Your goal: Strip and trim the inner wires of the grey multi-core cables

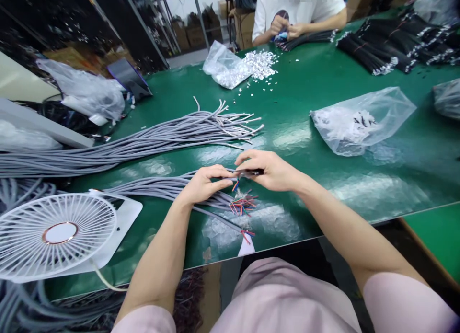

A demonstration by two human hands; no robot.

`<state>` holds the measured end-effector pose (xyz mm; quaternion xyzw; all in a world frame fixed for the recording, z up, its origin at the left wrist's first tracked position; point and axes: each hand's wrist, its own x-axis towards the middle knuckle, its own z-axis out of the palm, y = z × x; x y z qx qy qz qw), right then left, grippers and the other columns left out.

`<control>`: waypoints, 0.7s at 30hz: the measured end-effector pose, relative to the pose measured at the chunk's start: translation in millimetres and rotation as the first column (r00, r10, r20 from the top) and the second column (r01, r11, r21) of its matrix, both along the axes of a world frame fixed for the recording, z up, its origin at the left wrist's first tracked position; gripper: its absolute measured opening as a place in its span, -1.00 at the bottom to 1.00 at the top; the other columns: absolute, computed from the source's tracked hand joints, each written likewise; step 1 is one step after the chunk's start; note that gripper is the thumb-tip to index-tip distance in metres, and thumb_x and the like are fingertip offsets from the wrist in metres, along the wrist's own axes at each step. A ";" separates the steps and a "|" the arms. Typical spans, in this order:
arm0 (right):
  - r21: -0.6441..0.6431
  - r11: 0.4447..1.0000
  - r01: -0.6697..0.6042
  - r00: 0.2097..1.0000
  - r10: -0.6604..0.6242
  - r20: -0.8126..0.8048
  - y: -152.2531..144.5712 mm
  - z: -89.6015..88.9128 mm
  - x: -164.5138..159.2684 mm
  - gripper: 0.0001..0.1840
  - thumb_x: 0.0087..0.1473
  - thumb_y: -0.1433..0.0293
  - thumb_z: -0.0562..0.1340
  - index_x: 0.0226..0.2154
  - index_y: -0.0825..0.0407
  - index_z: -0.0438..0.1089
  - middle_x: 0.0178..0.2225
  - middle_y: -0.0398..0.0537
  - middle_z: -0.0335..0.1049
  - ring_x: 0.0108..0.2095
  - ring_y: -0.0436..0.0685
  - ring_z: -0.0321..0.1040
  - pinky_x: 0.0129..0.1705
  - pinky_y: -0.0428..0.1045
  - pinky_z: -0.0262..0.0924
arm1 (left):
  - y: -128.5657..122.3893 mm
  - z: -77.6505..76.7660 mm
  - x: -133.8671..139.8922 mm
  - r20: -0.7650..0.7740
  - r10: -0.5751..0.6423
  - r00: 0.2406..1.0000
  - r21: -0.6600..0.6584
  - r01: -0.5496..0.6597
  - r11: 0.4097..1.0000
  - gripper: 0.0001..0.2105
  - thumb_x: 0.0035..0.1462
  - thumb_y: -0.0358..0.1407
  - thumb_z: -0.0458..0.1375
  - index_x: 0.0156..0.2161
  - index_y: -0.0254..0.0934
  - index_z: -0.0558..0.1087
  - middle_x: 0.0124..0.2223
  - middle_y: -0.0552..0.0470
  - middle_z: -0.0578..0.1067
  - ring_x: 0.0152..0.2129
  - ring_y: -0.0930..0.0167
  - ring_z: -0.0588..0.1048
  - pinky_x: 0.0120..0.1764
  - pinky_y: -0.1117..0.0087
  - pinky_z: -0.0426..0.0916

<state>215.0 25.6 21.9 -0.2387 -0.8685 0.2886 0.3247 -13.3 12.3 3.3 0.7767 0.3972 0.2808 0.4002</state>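
Note:
My left hand (206, 183) is closed on the end of a grey cable, where thin coloured wires (235, 185) stick out by the fingertips. Facing it, my right hand (275, 171) grips a small dark tool with a shiny edge (251, 172); its exact kind is partly hidden by the fingers. The fingertips of both hands almost meet. Under and beside my left hand lies a bundle of grey cables (154, 185), their red, blue and green wire ends (244, 205) bared. One cable with a split end (247, 233) lies apart, nearer the table edge.
A white fan (59, 232) stands at the left. Beyond my hands lies a second grey cable bundle (161, 134). Clear bags (362, 122) and spilled small white pieces (260, 64) are on the green table (298, 103). Across it, a person (300, 17) handles black cables (388, 40).

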 end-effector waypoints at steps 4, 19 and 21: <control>0.045 0.999 -0.002 0.979 -0.007 0.201 0.9 0.1 -8.0 -0.64 -0.09 0.67 0.14 -0.27 0.05 0.48 -0.07 -0.02 0.41 -0.15 0.10 0.38 -0.21 -0.05 0.20 | 0.1 0.7 0.0 0.024 0.013 1.000 0.003 -0.013 1.000 -0.75 0.04 -0.14 0.26 -0.28 -0.29 0.60 -0.36 -0.03 0.54 -0.42 0.43 0.46 -0.30 0.44 0.34; 0.174 0.907 0.384 0.821 -0.422 0.385 -12.9 -4.2 -24.4 -0.56 0.11 0.03 0.16 -0.40 0.09 0.41 -0.31 -0.01 0.33 -0.43 0.05 0.25 -0.47 -0.05 -0.08 | -0.1 -7.7 6.8 0.052 0.244 0.968 -0.016 -0.244 0.970 -0.79 -0.06 -0.19 0.30 -0.38 -0.31 0.60 -0.42 -0.02 0.57 -0.47 0.39 0.48 -0.37 0.42 0.34; 0.193 0.896 0.400 0.792 -0.444 0.420 -16.8 -4.6 -29.4 -0.60 0.11 0.07 0.17 -0.38 0.08 0.42 -0.30 0.00 0.35 -0.44 0.05 0.26 -0.49 -0.04 -0.12 | 0.3 -7.4 6.0 0.058 0.250 0.967 -0.059 -0.246 0.967 -0.77 -0.09 -0.18 0.31 -0.39 -0.34 0.59 -0.47 -0.01 0.55 -0.54 0.42 0.45 -0.44 0.45 0.32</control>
